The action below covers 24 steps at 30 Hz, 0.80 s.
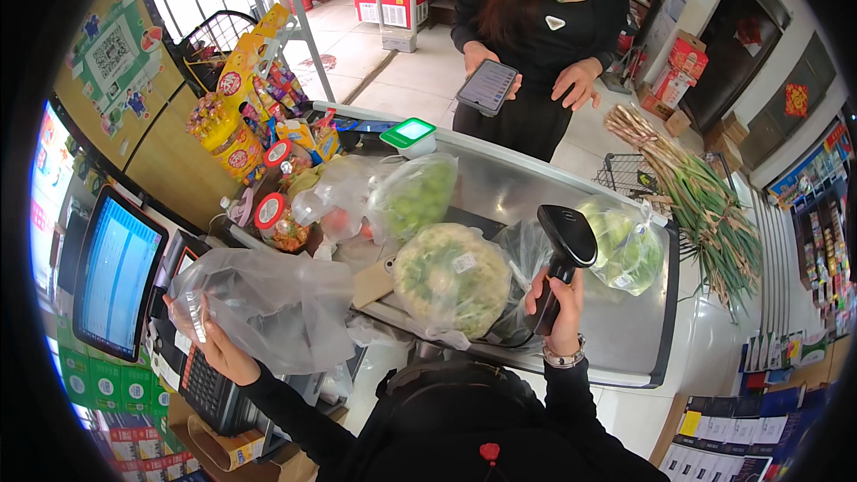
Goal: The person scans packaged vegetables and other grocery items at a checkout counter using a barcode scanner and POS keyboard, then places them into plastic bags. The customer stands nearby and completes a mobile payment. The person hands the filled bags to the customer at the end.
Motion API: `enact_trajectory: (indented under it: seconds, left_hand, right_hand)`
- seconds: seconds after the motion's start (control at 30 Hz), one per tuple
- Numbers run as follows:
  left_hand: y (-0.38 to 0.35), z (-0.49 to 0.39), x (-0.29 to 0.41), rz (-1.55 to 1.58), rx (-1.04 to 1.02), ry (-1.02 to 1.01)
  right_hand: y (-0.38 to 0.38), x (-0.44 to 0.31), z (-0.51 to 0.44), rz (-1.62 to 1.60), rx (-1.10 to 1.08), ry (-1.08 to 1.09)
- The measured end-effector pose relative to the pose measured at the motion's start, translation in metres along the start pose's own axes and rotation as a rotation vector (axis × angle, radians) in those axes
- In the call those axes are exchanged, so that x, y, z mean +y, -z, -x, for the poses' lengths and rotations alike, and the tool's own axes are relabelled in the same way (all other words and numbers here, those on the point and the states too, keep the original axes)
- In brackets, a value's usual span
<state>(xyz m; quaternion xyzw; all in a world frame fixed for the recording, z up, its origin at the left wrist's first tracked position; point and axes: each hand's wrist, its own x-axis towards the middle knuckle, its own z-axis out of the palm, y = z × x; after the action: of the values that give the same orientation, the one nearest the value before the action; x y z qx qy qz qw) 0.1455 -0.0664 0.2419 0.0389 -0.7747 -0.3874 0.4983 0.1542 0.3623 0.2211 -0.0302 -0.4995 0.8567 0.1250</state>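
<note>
In my right hand (561, 298) is a black handheld barcode scanner (566, 241), held upright by its grip with the head above the counter. My left hand (221, 348) grips the edge of a clear plastic bag (281, 308), which spreads over the keyboard side of the counter. Between the hands lies a bagged cauliflower (450, 281) bearing a printed label. Behind it are a bag of round green produce (416, 197) and a bag with reddish items (341, 221). A dark-looking plastic bag (525, 248) rests beside the scanner, and bagged green vegetables (622, 244) lie at the right.
A monitor (117, 271) and a keyboard (204, 388) stand at the left. Candy jars (271, 214) and a green-framed payment device (408, 134) line the counter. Across it, a person (535, 33) holds a phone (489, 86). A cart (626, 174) with long-stalked green vegetables (710, 214) is beyond the counter's right end.
</note>
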Motion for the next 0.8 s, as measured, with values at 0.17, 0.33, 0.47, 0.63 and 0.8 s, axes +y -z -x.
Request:
enact_trajectory:
  seconds: [0.17, 0.33, 0.47, 0.63, 0.8]
  left_hand:
    - [-0.016, -0.002, 0.003, 0.079, -0.042, 0.034]
    - [-0.026, -0.002, 0.003, 0.003, -0.049, 0.010]
    - [-0.029, 0.000, 0.006, 0.013, -0.051, 0.036]
    - [-0.023, -0.001, 0.005, -0.073, -0.049, 0.001]
    - [-0.017, 0.002, -0.005, -0.001, -0.041, 0.034]
  right_hand:
    - [0.005, -0.002, 0.005, 0.025, 0.052, 0.033]
    - [0.009, -0.009, 0.003, 0.022, 0.137, 0.081]
    - [0.007, -0.026, -0.003, -0.173, 0.047, 0.156]
    - [-0.013, -0.050, -0.011, -0.216, 0.098, 0.362]
    - [-0.032, -0.047, -0.030, -0.078, 0.018, 0.117]
